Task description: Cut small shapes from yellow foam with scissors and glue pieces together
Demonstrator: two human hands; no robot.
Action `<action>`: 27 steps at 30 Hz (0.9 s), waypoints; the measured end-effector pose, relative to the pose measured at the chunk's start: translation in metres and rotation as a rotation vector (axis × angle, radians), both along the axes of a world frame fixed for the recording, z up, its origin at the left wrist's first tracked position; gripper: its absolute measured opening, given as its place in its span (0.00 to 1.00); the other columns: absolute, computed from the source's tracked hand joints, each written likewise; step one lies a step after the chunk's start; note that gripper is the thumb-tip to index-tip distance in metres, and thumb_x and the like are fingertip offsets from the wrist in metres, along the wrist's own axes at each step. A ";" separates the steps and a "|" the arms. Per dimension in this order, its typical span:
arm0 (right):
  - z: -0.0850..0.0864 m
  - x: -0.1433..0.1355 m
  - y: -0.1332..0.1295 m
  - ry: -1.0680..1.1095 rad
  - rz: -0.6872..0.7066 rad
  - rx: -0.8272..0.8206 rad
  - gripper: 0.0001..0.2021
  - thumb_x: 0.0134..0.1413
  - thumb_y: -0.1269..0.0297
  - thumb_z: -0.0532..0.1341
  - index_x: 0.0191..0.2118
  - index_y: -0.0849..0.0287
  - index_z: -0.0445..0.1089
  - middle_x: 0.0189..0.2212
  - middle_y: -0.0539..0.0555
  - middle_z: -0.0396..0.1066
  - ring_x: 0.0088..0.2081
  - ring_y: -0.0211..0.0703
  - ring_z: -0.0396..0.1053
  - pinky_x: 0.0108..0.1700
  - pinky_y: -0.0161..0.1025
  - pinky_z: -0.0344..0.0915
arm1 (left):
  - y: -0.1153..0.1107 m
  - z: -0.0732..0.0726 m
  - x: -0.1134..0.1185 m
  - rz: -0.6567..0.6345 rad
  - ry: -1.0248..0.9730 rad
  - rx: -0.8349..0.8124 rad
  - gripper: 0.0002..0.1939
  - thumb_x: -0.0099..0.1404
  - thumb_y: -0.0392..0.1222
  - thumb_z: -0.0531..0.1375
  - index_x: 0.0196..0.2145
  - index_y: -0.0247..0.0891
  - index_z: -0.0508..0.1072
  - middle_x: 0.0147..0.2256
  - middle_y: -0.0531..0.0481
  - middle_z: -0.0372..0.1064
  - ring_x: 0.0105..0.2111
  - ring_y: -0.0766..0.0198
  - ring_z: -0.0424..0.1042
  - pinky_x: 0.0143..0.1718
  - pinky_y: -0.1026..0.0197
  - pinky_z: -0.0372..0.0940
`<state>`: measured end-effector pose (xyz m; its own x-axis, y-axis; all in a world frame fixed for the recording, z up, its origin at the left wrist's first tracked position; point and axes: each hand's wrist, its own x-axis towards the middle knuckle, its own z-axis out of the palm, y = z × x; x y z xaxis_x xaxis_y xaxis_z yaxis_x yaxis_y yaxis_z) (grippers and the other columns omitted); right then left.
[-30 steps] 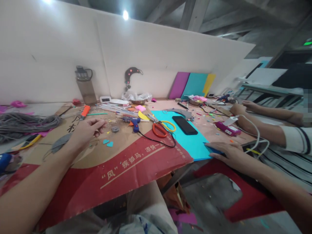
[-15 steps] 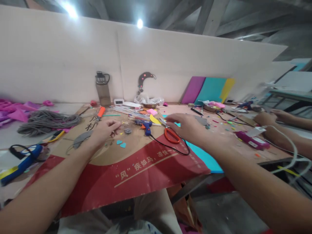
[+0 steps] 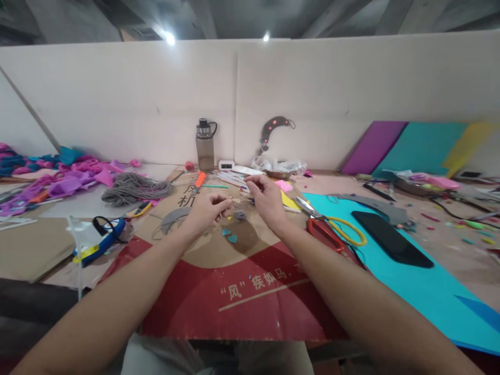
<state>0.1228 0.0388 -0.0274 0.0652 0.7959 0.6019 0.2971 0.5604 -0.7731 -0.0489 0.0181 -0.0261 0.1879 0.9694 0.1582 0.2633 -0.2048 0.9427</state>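
Observation:
My left hand is over the cardboard, thumb and fingers pinched together. A tiny yellow piece shows at its fingertips. My right hand hovers just across from it, fingers bent and apart from the thumb, with nothing visible in them. Between and below the hands are a small grey clump and two teal felt hearts. A grey felt crescent lies partly behind my left wrist. Scissors with yellow handles and red-handled scissors rest right of my right forearm.
A black phone lies on a turquoise sheet at right. Grey cord, a blue tool and purple scraps spread at left. Against the back wall stands a bottle; a decorated crescent hangs beside it.
My view has swung left. My right hand has moved away from the scissors toward my left hand. The left hand stays pinched over the cardboard.

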 end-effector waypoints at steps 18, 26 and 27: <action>-0.013 -0.007 0.003 -0.040 0.112 -0.002 0.08 0.55 0.62 0.58 0.36 0.59 0.72 0.34 0.54 0.72 0.35 0.42 0.68 0.38 0.39 0.63 | 0.003 -0.002 -0.003 0.013 -0.024 0.025 0.15 0.59 0.51 0.60 0.27 0.34 0.71 0.22 0.52 0.66 0.19 0.72 0.61 0.20 0.66 0.55; -0.014 -0.008 0.005 -0.064 0.144 -0.001 0.09 0.54 0.63 0.59 0.39 0.58 0.74 0.37 0.55 0.73 0.38 0.43 0.68 0.41 0.41 0.64 | 0.005 -0.003 -0.003 -0.005 -0.036 0.017 0.15 0.58 0.51 0.60 0.27 0.34 0.71 0.23 0.52 0.66 0.19 0.72 0.61 0.20 0.67 0.54; -0.014 -0.008 0.004 -0.067 0.145 0.003 0.09 0.54 0.63 0.59 0.39 0.58 0.74 0.37 0.55 0.73 0.38 0.43 0.68 0.41 0.41 0.64 | 0.005 -0.003 -0.003 -0.009 -0.037 0.016 0.15 0.59 0.51 0.60 0.28 0.34 0.71 0.23 0.51 0.66 0.19 0.72 0.61 0.20 0.67 0.54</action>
<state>0.1143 0.0431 -0.0414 -0.0907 0.7925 0.6031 0.2632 0.6032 -0.7529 -0.0521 0.0226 -0.0290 0.1903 0.9649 0.1808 0.2264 -0.2224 0.9483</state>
